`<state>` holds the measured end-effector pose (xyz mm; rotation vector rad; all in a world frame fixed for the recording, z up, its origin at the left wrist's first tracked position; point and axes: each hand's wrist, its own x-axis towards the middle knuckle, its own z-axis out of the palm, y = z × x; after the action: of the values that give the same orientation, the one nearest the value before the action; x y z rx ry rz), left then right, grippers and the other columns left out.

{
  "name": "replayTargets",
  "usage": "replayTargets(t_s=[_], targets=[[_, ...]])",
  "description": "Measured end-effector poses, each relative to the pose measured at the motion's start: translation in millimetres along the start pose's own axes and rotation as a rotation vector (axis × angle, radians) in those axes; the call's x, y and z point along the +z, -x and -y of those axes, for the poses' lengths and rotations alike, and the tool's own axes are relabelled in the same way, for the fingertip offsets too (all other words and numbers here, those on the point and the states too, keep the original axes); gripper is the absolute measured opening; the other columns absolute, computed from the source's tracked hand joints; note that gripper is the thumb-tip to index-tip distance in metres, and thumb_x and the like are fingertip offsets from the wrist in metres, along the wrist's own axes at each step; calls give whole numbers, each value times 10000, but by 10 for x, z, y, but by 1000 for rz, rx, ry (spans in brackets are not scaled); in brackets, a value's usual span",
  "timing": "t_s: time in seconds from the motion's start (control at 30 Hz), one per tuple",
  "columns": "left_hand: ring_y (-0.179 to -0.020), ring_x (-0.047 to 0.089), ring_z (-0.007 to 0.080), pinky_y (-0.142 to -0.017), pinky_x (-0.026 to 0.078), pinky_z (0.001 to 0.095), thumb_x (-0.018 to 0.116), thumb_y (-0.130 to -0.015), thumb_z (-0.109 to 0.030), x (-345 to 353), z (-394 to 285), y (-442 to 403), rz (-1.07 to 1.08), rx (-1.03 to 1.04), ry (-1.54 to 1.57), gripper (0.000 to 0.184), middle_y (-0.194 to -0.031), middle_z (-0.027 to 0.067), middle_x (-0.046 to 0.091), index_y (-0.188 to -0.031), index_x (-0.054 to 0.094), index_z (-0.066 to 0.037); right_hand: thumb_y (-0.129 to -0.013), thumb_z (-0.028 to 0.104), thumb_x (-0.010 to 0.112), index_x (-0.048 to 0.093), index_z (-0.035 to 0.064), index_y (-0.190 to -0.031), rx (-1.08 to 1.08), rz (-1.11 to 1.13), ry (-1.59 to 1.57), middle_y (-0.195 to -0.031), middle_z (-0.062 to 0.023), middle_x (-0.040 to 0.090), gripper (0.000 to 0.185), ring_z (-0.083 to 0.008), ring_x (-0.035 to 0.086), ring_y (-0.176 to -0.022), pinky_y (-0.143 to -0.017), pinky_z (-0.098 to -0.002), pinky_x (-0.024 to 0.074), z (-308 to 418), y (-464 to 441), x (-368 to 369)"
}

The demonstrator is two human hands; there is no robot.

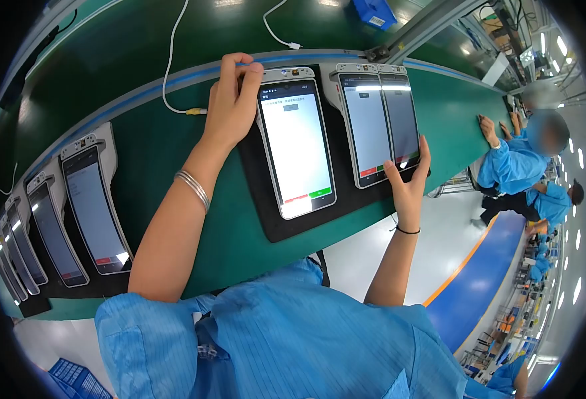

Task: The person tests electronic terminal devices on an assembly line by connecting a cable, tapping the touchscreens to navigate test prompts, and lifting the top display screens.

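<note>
A white handheld device [298, 146] with a bright lit screen lies on a black mat [269, 223]. My left hand [234, 100] is at its upper left corner, fingers bent against the top edge; what its fingertips press or grip is partly hidden. To the right, two more devices lie side by side, a nearer one [366, 126] and a dimmer one [401, 116]. My right hand [409, 186] holds the lower end of this pair, thumb at the front and fingers along the right side.
More devices [96, 206] stand in a row at the left. A white cable [166, 73] with a yellow-ended plug lies behind my left hand. A blue bin [375, 13] is at the back. Co-workers in blue [509, 159] are at the right by the green bench [449, 120].
</note>
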<state>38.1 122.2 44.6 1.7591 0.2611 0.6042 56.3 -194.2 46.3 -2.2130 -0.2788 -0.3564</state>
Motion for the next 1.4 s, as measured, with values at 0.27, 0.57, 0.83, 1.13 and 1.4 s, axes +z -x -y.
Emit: replayTargets(t_s=[0.27,0.57,0.83,1.13,1.4], targets=[[-690,510,145,-675,422,300,510,-946,-311,2,-57,7,-25,10,33,342,-830,102,616,-1121,412,-34,-725,185,738,317,-4,-1400,-23,-6,-9,-1389,-192,365,818,-313,324,-1285,-1075,-427,254,-13,3,13],[-741,527,156,-728,424,295,500,-957,-304,53,41,-5,-105,21,82,334,-846,107,607,-1117,373,-40,-709,186,742,327,-1,-1395,-32,-29,5,-1377,-193,382,823,-319,341,-1280,-1067,-422,262,-20,4,11],[-794,552,166,-765,427,291,490,-963,-338,25,49,2,-71,-3,40,357,-864,102,606,-1151,393,-50,-699,200,752,335,-3,-1388,-69,-34,-1,-1358,-187,398,830,-318,377,-1247,-1053,-416,283,-80,7,6],[-869,513,153,-792,404,285,476,-976,-329,34,197,-49,-117,26,25,333,-961,97,574,-1166,447,-58,-672,290,779,360,1,-1370,-233,-114,119,-1343,-203,427,864,-350,398,-1240,-1040,-429,292,-209,-10,22],[-1073,493,168,-1003,310,295,389,-1011,-299,35,136,-31,-81,36,96,296,-1094,100,572,-1151,454,-46,-685,282,755,347,40,-1391,-145,-87,113,-1365,-222,399,850,-380,364,-1275,-1060,-464,268,-106,9,-3]])
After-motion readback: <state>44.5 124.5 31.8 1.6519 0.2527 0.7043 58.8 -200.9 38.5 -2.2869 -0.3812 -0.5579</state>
